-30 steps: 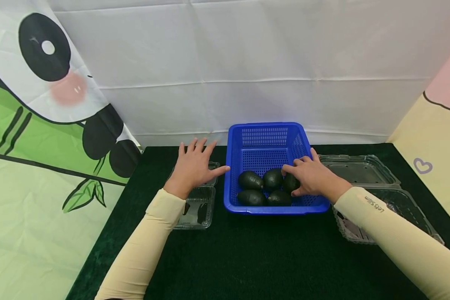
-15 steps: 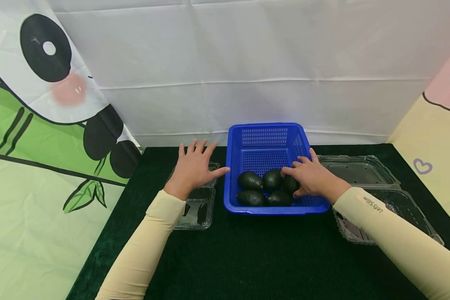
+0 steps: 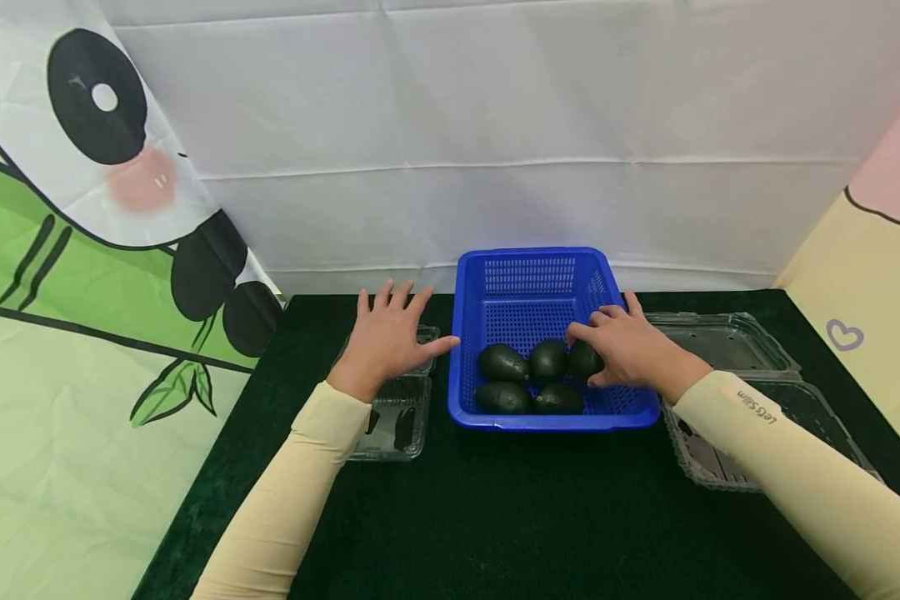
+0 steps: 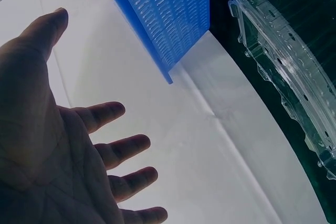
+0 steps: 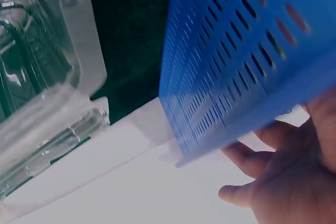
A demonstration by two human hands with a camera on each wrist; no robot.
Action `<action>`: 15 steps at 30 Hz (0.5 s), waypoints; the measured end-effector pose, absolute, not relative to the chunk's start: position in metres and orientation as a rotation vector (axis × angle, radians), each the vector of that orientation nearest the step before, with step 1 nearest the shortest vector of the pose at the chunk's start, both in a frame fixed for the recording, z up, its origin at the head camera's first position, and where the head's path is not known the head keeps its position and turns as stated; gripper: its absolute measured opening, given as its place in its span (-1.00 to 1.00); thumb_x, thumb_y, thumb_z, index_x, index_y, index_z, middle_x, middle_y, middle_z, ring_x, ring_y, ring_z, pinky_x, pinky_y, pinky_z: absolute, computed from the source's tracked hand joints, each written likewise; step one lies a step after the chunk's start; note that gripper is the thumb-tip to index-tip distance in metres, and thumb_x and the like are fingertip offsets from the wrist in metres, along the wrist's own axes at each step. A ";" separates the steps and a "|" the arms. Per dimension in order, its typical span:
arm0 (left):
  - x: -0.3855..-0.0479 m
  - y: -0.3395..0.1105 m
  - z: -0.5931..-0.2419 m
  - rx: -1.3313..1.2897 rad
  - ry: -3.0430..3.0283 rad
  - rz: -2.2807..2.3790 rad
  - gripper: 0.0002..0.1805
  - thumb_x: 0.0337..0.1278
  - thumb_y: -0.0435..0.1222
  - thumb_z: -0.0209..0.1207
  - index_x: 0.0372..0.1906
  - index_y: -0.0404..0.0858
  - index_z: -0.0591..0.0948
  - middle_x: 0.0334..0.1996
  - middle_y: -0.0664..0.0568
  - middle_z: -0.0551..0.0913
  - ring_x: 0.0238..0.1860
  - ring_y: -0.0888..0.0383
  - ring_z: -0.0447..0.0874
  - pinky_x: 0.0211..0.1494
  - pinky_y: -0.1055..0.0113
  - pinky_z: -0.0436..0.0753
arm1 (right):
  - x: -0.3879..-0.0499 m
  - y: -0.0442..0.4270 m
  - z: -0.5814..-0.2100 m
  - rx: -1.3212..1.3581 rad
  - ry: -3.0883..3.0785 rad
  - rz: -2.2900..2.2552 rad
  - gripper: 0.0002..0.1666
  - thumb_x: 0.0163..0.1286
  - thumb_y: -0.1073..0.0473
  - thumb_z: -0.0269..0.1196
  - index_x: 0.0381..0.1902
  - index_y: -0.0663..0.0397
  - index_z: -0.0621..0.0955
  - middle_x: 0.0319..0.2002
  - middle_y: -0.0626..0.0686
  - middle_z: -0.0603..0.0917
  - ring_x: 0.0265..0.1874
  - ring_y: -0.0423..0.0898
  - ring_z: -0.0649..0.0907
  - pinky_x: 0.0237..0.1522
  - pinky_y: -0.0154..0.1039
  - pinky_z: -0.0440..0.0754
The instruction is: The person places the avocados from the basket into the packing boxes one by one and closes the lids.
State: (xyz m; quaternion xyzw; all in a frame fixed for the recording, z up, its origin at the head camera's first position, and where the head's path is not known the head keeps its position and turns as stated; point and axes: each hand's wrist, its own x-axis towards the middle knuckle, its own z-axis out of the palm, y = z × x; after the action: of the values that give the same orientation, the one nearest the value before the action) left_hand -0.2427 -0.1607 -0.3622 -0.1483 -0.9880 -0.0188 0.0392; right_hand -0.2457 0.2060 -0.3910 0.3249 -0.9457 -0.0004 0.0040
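Observation:
Several dark green avocados (image 3: 503, 398) lie grouped in the near part of a blue plastic basket (image 3: 495, 423). My right hand (image 3: 630, 348) reaches over the basket's right side, thumb and fingers curled round the rightmost avocado (image 3: 583, 360). The right wrist view shows the basket's slotted wall (image 5: 220, 51), which hides the fruit. My left hand (image 3: 386, 337) hovers left of the basket with its fingers spread and holds nothing. Beneath it stands a small clear clamshell box (image 3: 393, 425), lid raised, partly covered by the hand.
To the right of the basket lies a larger clear clamshell box (image 3: 690, 454), opened out, partly under my right forearm. A dark green cloth (image 3: 510, 508) covers the table. A white sheet (image 3: 420, 217) hangs behind its far edge.
My right hand has shifted slightly to the right and up, with the rightmost avocado moving a little along with it. The left hand has stayed in place.

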 end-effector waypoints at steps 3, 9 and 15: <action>-0.242 -0.161 -0.361 -0.451 -3.031 -0.065 0.08 0.20 0.50 0.00 0.64 -0.06 0.19 0.60 -0.22 0.13 0.59 -0.33 -0.05 0.53 -0.39 -0.12 | -0.246 0.208 -0.384 0.990 -2.965 -0.009 -0.25 0.06 -0.14 0.63 0.17 -0.18 0.58 0.02 0.22 0.65 0.28 0.42 0.48 0.37 0.60 -0.12; -0.241 -0.161 -0.360 -0.445 -3.036 -0.066 0.08 0.19 0.50 -0.01 0.64 -0.06 0.19 0.60 -0.22 0.12 0.59 -0.33 -0.05 0.53 -0.39 -0.11 | -0.243 0.212 -0.363 0.932 -2.948 0.005 -0.23 0.06 -0.17 0.62 0.19 -0.16 0.58 0.01 0.22 0.64 0.25 0.40 0.51 0.36 0.60 -0.10; -0.241 -0.163 -0.362 -0.448 -3.032 -0.069 0.08 0.18 0.51 -0.02 0.64 -0.06 0.20 0.60 -0.22 0.13 0.59 -0.33 -0.04 0.53 -0.40 -0.10 | -0.239 0.220 -0.344 0.871 -2.933 0.060 -0.22 0.06 -0.09 0.63 0.23 -0.15 0.56 -0.03 0.18 0.64 0.17 0.36 0.57 0.36 0.61 -0.12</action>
State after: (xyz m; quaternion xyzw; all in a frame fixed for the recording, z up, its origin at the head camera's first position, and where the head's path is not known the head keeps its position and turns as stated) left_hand -0.2410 -0.1628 -0.3616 -0.1459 -0.9883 -0.0225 0.0379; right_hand -0.2394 0.2198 -0.3440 0.2844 -0.9576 0.0197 0.0405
